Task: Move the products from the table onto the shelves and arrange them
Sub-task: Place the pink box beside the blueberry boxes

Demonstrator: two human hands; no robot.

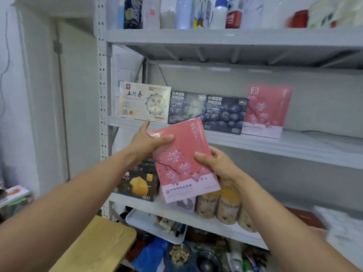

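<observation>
top edge: bottles (218, 12) cut off above | upper right: red tin (298, 18) blurred, label unreadable | centre: pink box (184, 160) hides most fingers of left hand (147, 142) and right hand (220, 163), covers part of jars (227, 209) | lower right: white object (343, 228) smeared, cannot tell what

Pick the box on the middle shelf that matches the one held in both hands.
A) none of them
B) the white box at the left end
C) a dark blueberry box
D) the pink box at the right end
D: the held pink box, gripped by the left hand and right hand, carries the same blossom print as the pink box on the shelf.
</observation>
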